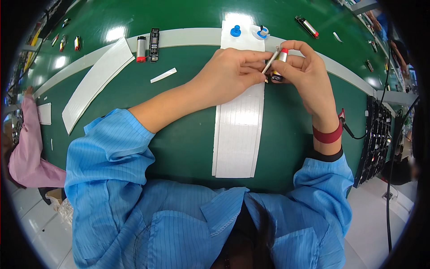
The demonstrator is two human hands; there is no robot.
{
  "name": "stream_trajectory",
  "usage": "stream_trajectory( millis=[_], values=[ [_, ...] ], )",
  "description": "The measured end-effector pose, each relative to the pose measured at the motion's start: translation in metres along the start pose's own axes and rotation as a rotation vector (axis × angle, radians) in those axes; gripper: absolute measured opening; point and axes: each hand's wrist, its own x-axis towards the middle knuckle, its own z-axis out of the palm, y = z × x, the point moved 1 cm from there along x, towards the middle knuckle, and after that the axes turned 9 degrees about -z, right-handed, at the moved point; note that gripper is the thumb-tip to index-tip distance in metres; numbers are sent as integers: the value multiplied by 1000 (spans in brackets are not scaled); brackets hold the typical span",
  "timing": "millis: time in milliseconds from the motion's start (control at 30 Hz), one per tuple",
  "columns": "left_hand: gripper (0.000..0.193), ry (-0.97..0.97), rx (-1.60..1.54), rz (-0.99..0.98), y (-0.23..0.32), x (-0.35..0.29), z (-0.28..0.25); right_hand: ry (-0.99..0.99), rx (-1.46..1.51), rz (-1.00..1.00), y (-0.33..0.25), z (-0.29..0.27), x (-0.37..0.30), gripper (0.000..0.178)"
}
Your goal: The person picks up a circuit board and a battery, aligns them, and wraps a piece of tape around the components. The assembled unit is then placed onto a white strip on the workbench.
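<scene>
Close together over the far end of a long white strip stack (237, 134), both my hands are closed in pinches. My right hand (309, 74) grips a small cylindrical battery cell (282, 56) with a red end, a silvery body and a dark lower part. Between thumb and index finger of my left hand (233, 74) is a slim grey stick (270, 61), slanting against the cell's left side; its exact kind is unclear. Just beyond my hands stand a blue knob-like piece (235, 31) and a blue-and-white one (261, 32).
A red-ended battery cell (141, 49) and a black circuit-board part (154, 45) lie left of my hands. Nearby are a white strip (164, 75) and a white sheet stack (98, 83). Black trays (375, 134) stand right. A cord runs from my red wristband (328, 134). A pink sleeve (33, 148) is far left.
</scene>
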Motion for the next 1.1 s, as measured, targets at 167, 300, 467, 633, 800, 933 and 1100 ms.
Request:
stream_trajectory(
  millis=[167, 300, 467, 633, 800, 933, 1100],
  values=[
    [44, -113, -278, -134, 1, 4, -9, -40, -80, -72, -6, 0, -2, 28],
    [42, -217, -446, -185, 2, 5, -18, -38, 122, -15, -4, -4, 2, 30],
    [38, -169, -426, -212, 3, 6, -15, -28, 86, -88, -1, -4, 3, 28],
    [32, -212, -495, -279, 6, 6, -20, -3, 202, -41, 7, -13, 6, 27],
    [34, -135, -465, -251, 5, 4, -18, 135, 45, -158, 0, 4, 2, 25],
    [35, -104, -449, -229, 3, 4, -16, 187, 11, -207, -3, 11, 0, 24],
    [35, -65, -436, -203, 3, 3, -15, 196, -36, -247, -3, 14, 1, 26]
  ],
)
